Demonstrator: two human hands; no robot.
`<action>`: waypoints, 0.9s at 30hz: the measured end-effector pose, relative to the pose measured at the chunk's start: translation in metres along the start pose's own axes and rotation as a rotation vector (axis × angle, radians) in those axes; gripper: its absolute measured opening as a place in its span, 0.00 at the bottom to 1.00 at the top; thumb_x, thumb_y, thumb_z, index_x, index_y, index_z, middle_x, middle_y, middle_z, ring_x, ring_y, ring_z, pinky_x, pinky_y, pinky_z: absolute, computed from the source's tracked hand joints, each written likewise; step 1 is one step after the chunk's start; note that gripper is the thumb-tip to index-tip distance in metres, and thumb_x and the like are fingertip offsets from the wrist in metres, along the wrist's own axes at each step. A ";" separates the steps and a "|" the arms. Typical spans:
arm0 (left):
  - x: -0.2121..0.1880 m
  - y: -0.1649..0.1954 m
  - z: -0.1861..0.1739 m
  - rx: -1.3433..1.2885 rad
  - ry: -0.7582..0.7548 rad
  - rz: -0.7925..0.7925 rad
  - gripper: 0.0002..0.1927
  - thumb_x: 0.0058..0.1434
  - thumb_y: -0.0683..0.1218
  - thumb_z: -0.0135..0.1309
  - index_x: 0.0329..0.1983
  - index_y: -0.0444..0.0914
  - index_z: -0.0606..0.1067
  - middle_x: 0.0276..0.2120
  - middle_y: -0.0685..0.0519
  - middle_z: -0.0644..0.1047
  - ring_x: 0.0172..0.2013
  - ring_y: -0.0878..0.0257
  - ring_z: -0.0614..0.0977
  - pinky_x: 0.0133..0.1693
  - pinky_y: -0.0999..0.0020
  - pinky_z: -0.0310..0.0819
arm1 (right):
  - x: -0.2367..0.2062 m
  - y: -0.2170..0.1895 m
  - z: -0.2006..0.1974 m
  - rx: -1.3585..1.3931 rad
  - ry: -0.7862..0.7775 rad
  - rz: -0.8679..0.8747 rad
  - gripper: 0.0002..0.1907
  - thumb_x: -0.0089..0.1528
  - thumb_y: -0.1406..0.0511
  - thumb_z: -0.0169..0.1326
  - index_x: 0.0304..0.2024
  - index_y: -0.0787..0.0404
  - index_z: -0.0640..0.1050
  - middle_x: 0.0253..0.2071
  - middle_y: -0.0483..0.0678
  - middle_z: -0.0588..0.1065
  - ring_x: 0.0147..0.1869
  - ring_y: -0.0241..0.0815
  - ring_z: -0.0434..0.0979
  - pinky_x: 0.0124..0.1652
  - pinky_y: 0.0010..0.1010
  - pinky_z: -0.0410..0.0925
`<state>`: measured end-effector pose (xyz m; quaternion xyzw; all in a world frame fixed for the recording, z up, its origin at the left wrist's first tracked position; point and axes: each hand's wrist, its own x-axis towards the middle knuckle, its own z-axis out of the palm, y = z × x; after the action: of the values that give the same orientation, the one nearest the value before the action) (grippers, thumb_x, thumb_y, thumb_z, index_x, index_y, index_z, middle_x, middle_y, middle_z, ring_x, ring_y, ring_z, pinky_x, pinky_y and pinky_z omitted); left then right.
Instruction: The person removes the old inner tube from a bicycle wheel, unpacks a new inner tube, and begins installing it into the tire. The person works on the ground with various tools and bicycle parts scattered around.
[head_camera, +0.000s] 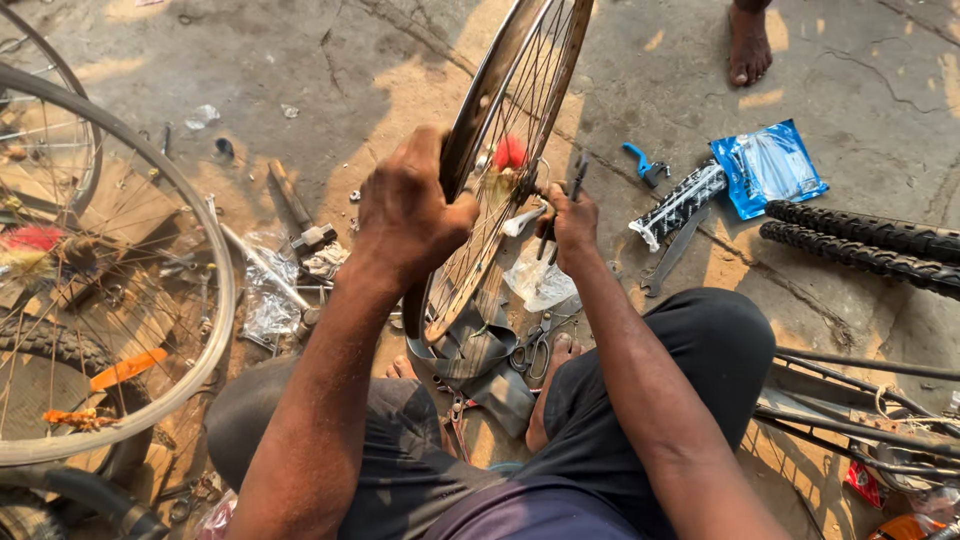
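Steel bicycle wheel (500, 170) stood upright on floor between knees; left hand (410, 205) clenched on rim, right hand (572, 222) closed around dark tool (562, 205) at hub; judged hub-adjusting step; next move needed firm rim hold, steady turning

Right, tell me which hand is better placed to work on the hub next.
The right hand, probably. It already holds a dark tool at the hub of the upright wheel. The left hand grips the rim, steadying the wheel, so freeing it would likely let the wheel tip.
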<state>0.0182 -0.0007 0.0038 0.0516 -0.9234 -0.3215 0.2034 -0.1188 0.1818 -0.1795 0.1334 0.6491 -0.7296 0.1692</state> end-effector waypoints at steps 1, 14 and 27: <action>-0.001 -0.002 -0.003 0.031 -0.082 -0.076 0.19 0.51 0.44 0.57 0.46 0.34 0.72 0.32 0.42 0.78 0.34 0.47 0.82 0.40 0.52 0.76 | 0.000 -0.006 0.000 0.060 -0.020 -0.049 0.11 0.66 0.65 0.52 0.49 0.64 0.74 0.32 0.49 0.76 0.21 0.35 0.72 0.21 0.29 0.69; -0.005 -0.019 0.000 0.045 0.002 -0.126 0.15 0.65 0.52 0.61 0.40 0.36 0.74 0.27 0.48 0.79 0.27 0.57 0.82 0.31 0.58 0.75 | -0.008 0.011 -0.004 -0.146 -0.021 0.175 0.13 0.70 0.61 0.49 0.46 0.66 0.73 0.30 0.51 0.71 0.24 0.40 0.70 0.23 0.33 0.70; -0.016 -0.006 0.007 -0.136 -0.021 -0.024 0.16 0.51 0.45 0.64 0.41 0.36 0.74 0.26 0.46 0.79 0.27 0.52 0.82 0.32 0.56 0.76 | -0.001 0.007 -0.001 0.014 -0.134 -0.087 0.13 0.67 0.59 0.56 0.50 0.57 0.77 0.35 0.46 0.75 0.25 0.34 0.71 0.22 0.30 0.66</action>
<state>0.0300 0.0024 -0.0101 0.0456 -0.9006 -0.3867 0.1929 -0.1148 0.1822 -0.1855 0.0571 0.6362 -0.7481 0.1797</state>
